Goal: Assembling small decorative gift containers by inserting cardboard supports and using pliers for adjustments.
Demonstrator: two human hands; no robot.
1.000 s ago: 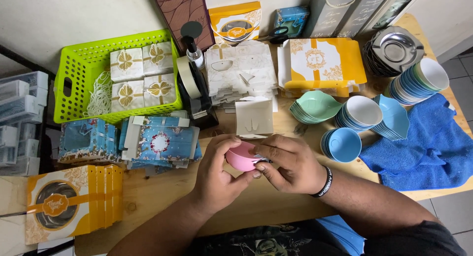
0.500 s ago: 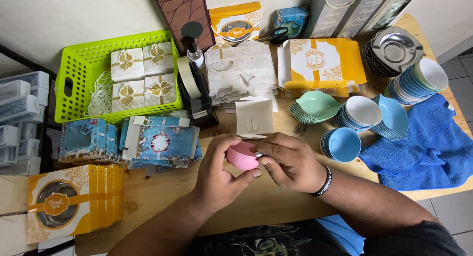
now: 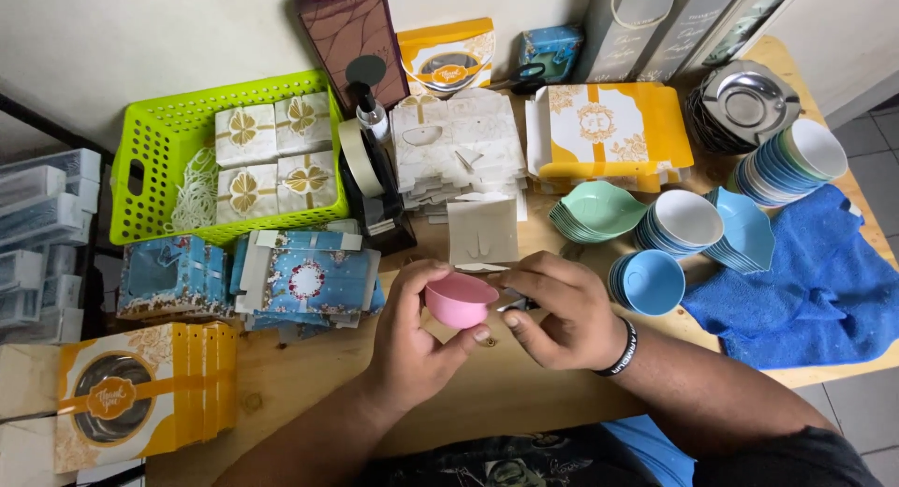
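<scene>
Pink bowl (image 3: 459,301) in curled left hand (image 3: 412,342); right hand (image 3: 562,309) alongside

White gift boxes (image 3: 272,159) in green basket (image 3: 150,131), yellow boxes (image 3: 609,131) behind, blue boxes (image 3: 304,276) left

A green basket (image 3: 140,145) holds cream gift boxes (image 3: 272,154). A tape dispenser (image 3: 375,183) stands beside it. Blue bowls (image 3: 651,281) adjoin a blue cloth (image 3: 815,300). Yellow flat boxes (image 3: 609,131) lie behind.
</scene>
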